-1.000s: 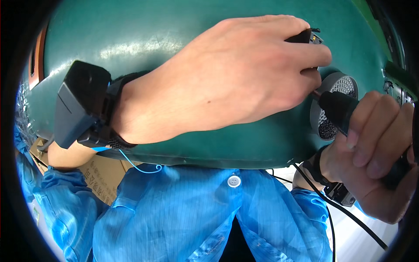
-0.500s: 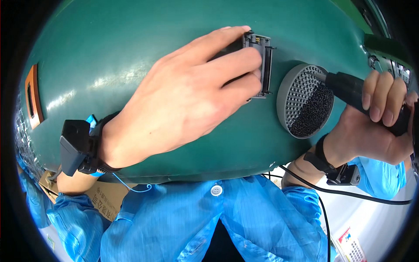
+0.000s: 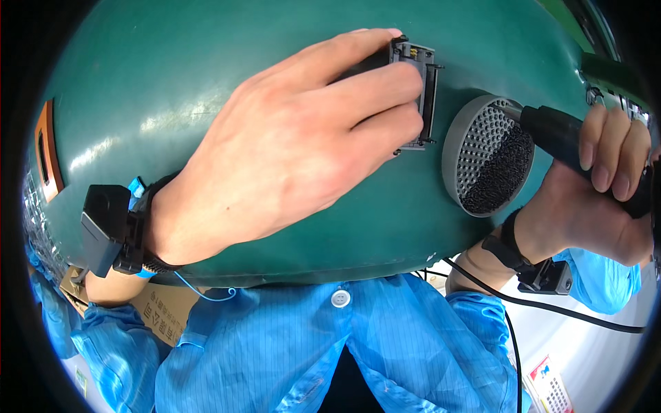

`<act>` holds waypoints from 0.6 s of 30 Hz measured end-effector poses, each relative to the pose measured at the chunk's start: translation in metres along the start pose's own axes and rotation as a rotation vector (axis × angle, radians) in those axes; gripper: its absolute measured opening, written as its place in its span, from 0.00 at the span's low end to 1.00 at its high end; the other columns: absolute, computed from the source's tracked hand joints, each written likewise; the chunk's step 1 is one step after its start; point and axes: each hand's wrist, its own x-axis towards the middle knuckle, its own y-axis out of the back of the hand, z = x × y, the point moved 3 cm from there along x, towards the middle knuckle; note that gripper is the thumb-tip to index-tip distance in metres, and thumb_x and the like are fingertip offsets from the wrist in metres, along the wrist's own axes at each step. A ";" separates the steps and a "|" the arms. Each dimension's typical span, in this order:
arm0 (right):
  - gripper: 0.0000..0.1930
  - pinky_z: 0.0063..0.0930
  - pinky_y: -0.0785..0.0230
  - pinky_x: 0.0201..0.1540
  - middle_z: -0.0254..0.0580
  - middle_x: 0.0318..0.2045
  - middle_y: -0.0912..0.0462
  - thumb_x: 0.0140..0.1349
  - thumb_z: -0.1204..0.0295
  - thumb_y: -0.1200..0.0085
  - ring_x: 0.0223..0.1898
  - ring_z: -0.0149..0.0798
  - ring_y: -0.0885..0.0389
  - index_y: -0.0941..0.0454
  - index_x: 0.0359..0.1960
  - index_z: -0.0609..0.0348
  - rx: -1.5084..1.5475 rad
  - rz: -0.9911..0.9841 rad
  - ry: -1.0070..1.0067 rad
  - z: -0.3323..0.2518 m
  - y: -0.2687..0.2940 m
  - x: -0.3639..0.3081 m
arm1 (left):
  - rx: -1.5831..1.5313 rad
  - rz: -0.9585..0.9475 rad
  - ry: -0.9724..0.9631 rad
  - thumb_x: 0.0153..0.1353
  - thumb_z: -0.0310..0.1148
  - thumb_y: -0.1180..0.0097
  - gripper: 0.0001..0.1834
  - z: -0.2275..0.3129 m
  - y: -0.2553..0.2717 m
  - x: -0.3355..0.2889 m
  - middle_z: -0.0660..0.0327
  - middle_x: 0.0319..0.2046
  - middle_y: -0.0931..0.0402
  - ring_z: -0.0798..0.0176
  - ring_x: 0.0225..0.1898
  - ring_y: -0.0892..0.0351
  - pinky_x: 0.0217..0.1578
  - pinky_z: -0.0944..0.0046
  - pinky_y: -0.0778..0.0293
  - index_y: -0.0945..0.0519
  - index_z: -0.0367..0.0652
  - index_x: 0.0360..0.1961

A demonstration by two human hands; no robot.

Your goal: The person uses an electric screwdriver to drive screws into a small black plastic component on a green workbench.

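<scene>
My left hand [image 3: 296, 131] is closed on a small dark rectangular housing [image 3: 428, 103], which has a slim black bar along its right side and yellowish bits near its far end. The palm and fingers cover much of this part. To its right, a round grey dish [image 3: 451, 162] has a dimpled floor, with many tiny black screws [image 3: 499, 172] heaped toward its near right side. My right hand [image 3: 592, 186] grips a black electric screwdriver [image 3: 558, 134] held aslant. Its metal tip reaches over the far part of the dish; whether a screw is on it, I cannot make out.
A green mat [image 3: 186, 62] covers the table. An orange-brown piece with a dark slot [image 3: 47, 151] lies at the far left. A black cable [image 3: 551, 308] runs below my right wrist. Both wrists wear black strapped devices [image 3: 107, 227]. A cardboard box [image 3: 162, 313] sits below the table edge.
The housing, dish and screwdriver all appear slightly farther up and right in the picture, as the view has shifted a little. Both grips are unchanged, and the screwdriver tip remains over the dish.
</scene>
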 end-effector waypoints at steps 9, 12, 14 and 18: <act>0.17 0.29 0.40 0.11 0.35 0.13 0.33 0.73 0.60 0.59 0.11 0.32 0.36 0.33 0.25 0.54 -0.008 -0.002 -0.005 0.003 -0.006 0.001 | 0.012 0.029 -0.011 0.40 0.25 0.26 0.25 -0.001 -0.002 -0.002 0.57 0.50 0.19 0.42 0.60 0.22 0.59 0.48 0.20 0.17 0.37 0.45; 0.18 0.28 0.40 0.10 0.35 0.13 0.33 0.73 0.60 0.59 0.10 0.32 0.36 0.34 0.24 0.53 -0.023 -0.004 -0.002 0.003 -0.012 0.003 | 0.008 0.019 0.000 0.41 0.26 0.26 0.25 0.001 0.001 -0.002 0.57 0.51 0.19 0.42 0.60 0.22 0.60 0.49 0.21 0.17 0.37 0.45; 0.18 0.28 0.41 0.09 0.35 0.12 0.34 0.73 0.60 0.59 0.09 0.32 0.37 0.34 0.23 0.53 -0.044 0.006 -0.002 0.007 -0.016 0.005 | -0.003 -0.016 -0.009 0.42 0.26 0.26 0.26 -0.001 0.003 -0.002 0.57 0.51 0.19 0.42 0.61 0.23 0.61 0.49 0.22 0.17 0.38 0.47; 0.19 0.28 0.41 0.08 0.35 0.11 0.34 0.72 0.61 0.59 0.08 0.32 0.37 0.35 0.21 0.52 -0.031 0.056 0.011 0.008 -0.023 0.012 | -0.041 0.030 0.040 0.44 0.26 0.27 0.31 -0.003 0.004 -0.002 0.57 0.53 0.19 0.43 0.62 0.23 0.62 0.49 0.23 0.20 0.40 0.54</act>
